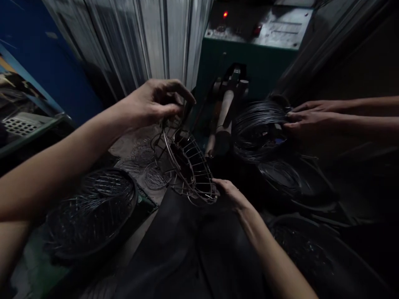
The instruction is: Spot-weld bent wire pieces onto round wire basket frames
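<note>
Both L hand [152, 104] & R hand [229, 194] grip wire cage [190, 166] over dim bench [126, 146], green machine [218, 58] behind.

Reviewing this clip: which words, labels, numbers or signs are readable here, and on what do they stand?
No text can be read anywhere.
On the grey control panel of the green machine: faint printed lines on a pale label, too blurred to read.
On the red indicator lamp: lit, no lettering visible.
On the round wire basket frame, gripped by the left hand and touched by the right hand: no markings.
</note>
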Action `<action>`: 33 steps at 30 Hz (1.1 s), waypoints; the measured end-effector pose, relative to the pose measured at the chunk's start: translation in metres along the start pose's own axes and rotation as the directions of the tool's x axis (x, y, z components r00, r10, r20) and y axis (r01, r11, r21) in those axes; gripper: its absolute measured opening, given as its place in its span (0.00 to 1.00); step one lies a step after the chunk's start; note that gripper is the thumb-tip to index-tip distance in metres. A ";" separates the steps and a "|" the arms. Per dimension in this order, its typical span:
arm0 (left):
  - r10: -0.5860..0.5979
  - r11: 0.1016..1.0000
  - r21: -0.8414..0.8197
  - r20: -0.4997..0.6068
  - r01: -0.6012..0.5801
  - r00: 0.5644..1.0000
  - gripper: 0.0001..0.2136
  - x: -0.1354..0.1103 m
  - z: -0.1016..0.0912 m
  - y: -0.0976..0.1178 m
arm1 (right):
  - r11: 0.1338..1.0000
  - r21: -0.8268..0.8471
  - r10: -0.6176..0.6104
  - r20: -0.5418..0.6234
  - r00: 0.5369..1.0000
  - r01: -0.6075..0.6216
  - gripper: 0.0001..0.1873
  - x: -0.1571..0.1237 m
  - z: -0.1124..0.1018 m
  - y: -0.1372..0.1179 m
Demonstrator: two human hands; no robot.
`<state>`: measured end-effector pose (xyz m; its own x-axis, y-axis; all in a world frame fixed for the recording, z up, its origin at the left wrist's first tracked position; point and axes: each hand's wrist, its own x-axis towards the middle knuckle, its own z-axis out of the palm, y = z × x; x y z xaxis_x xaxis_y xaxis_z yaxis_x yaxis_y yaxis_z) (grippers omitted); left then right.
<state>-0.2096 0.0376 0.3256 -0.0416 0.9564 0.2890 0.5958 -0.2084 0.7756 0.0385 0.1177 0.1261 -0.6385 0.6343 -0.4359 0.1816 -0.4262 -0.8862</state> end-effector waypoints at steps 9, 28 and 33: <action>-0.312 0.935 -0.186 -0.020 0.303 0.950 0.19 -0.101 0.089 -0.098 | 0.961 -0.255 -0.040 -0.522 0.852 -0.111 0.22 -0.122 -0.015 0.079; -0.048 0.946 -0.301 0.249 0.124 0.967 0.12 -0.074 0.226 -0.057 | 0.376 -0.923 -0.607 -0.177 0.775 0.084 0.13 -0.164 -0.042 0.030; -0.093 0.938 -0.315 0.175 0.145 0.980 0.13 -0.084 0.227 -0.044 | 0.189 -0.944 -0.451 0.160 0.878 0.269 0.16 -0.094 -0.026 0.001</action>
<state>-0.0500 0.0130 0.1401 0.0440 0.9926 0.1132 0.3006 -0.1212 0.9460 0.1181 0.0744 0.1626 -0.7624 0.6458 0.0416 0.5688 0.6995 -0.4327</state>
